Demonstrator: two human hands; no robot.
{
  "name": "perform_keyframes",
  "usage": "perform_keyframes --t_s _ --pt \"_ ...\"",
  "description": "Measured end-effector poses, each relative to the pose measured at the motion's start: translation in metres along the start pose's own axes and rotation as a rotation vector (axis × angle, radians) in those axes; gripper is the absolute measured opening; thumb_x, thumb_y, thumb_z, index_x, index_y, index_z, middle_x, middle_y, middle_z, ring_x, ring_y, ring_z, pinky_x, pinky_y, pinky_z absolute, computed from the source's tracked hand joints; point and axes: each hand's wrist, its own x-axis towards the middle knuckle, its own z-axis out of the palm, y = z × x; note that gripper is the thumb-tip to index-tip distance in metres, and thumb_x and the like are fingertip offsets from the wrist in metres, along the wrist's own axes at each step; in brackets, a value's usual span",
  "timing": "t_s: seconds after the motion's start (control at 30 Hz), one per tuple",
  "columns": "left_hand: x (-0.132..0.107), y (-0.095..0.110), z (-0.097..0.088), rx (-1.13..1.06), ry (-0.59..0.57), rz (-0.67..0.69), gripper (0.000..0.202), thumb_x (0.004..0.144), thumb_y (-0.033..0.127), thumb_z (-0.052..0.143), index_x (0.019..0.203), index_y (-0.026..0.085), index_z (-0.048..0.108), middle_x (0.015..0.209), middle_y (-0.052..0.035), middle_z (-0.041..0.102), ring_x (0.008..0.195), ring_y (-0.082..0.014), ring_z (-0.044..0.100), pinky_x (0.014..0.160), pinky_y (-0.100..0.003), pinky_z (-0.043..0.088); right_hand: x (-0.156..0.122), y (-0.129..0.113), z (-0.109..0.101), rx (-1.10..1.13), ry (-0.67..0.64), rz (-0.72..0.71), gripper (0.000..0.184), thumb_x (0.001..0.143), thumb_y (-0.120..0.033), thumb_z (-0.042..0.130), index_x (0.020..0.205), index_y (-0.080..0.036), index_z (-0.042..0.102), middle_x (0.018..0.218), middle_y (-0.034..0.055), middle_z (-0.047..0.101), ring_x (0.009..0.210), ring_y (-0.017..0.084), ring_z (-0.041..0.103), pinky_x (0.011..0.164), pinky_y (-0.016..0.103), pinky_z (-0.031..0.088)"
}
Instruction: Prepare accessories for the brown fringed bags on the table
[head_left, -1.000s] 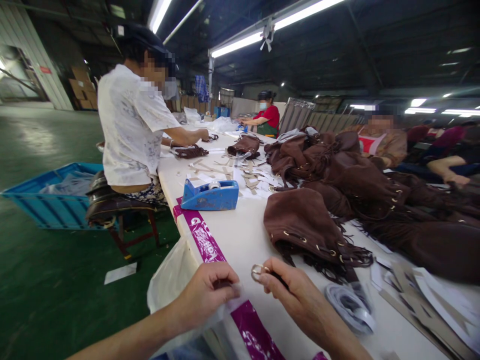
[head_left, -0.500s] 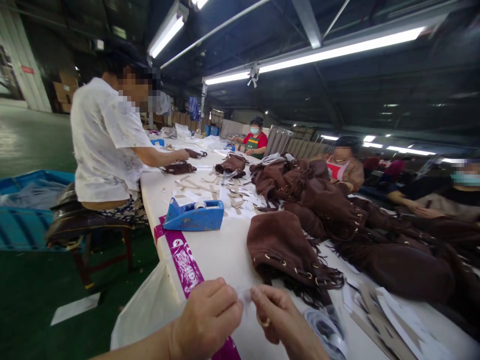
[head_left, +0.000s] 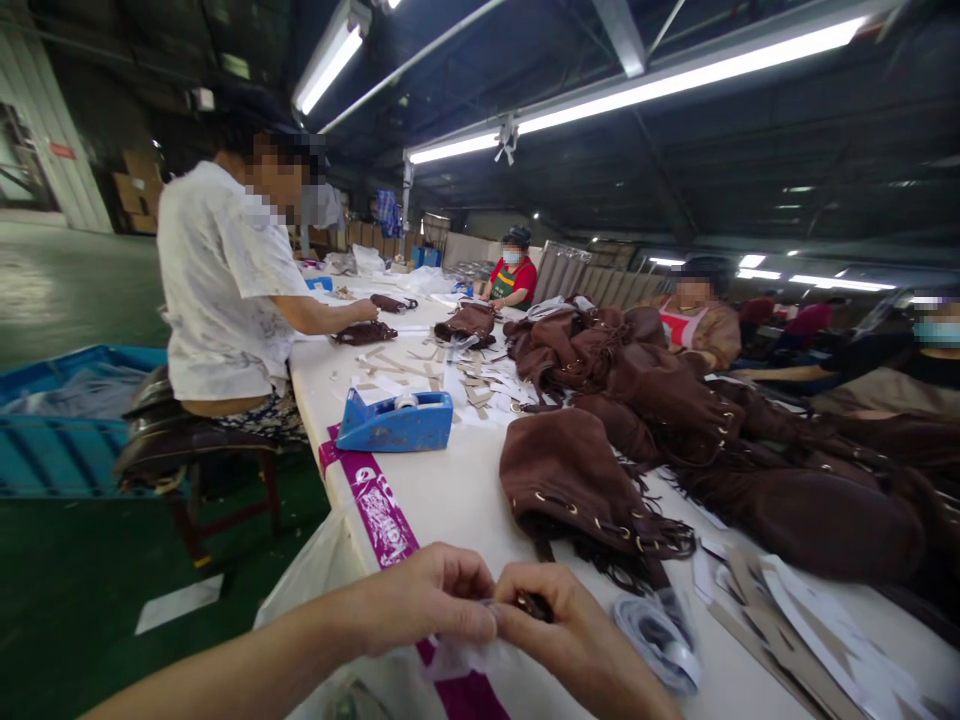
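My left hand point(head_left: 439, 600) and my right hand point(head_left: 551, 620) meet above the near edge of the table. Both are closed, fingertips pinching a thin clear plastic film point(head_left: 486, 604). A small dark, shiny piece point(head_left: 534, 605) shows inside the curled fingers of my right hand; its kind is unclear. Beyond my hands lies a brown fringed drawstring bag point(head_left: 566, 475) with metal eyelets. To the right of my right hand is a coil of clear and grey strap point(head_left: 656, 640). A blue tape dispenser point(head_left: 397, 425) stands farther off on the left.
Brown bags point(head_left: 675, 400) are heaped along the right side. Card and paper strips point(head_left: 795, 620) lie at the near right, more scraps point(head_left: 480, 385) farther back. Purple printed tape point(head_left: 382, 515) runs along the left edge. A co-worker in white point(head_left: 225, 280) sits at the left.
My hands have come closer together, and the film between them is now mostly covered by fingers. A dark piece now shows in my right hand. The view has shifted slightly.
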Motion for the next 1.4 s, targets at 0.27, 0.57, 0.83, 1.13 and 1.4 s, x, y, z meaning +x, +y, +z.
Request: perform_keyframes --t_s 0.27,0.57,0.83,1.13,1.4 --pt "-0.006 -0.014 0.002 -0.103 0.212 -0.026 0.018 0.053 0.025 0.071 0.063 0.013 0.062 0.053 0.0024 0.058 0.046 -0.0066 0.044 0.046 -0.019 0.029 0.0 0.003 -0.01 0.116 0.007 0.041 0.047 0.072 -0.063 0.062 0.074 -0.017 0.06 0.061 -0.0037 0.046 0.059 0.012 0.035 0.054 0.026 0.026" --pt "-0.006 -0.028 -0.002 -0.201 0.322 0.085 0.028 0.053 0.027 0.074 0.055 0.017 0.047 0.043 0.0072 0.046 0.04 -0.0045 0.035 0.042 -0.018 0.021 -0.006 0.007 -0.009 0.125 -0.181 0.063 0.029 0.083 -0.04 0.06 0.101 -0.018 0.066 0.081 0.0011 0.06 0.077 0.017 0.05 0.07 0.028 0.036" --pt "-0.007 -0.041 -0.003 -0.378 0.322 0.079 0.037 0.045 0.027 0.084 0.06 0.015 0.052 0.05 0.0037 0.054 0.044 -0.0064 0.043 0.045 -0.018 0.029 -0.003 0.008 -0.006 0.184 -0.079 0.018 0.016 0.083 -0.035 0.061 0.088 -0.02 0.059 0.078 -0.0012 0.056 0.075 0.015 0.049 0.069 0.027 0.037" --pt "-0.003 -0.042 0.005 -0.335 0.271 0.075 0.031 0.048 0.022 0.08 0.06 0.015 0.053 0.051 0.0047 0.054 0.045 -0.005 0.041 0.045 -0.017 0.028 0.0 0.006 -0.003 0.193 -0.085 0.002 0.009 0.079 -0.027 0.063 0.079 -0.018 0.06 0.069 -0.003 0.053 0.068 0.013 0.045 0.062 0.025 0.033" --pt "-0.005 -0.04 0.005 -0.297 0.267 0.076 0.029 0.049 0.022 0.079 0.061 0.014 0.053 0.051 0.0045 0.054 0.045 -0.0054 0.042 0.046 -0.017 0.028 0.001 0.007 -0.005 0.163 -0.054 -0.019 0.006 0.078 -0.024 0.062 0.078 -0.018 0.061 0.07 -0.0024 0.055 0.069 0.014 0.047 0.063 0.025 0.034"
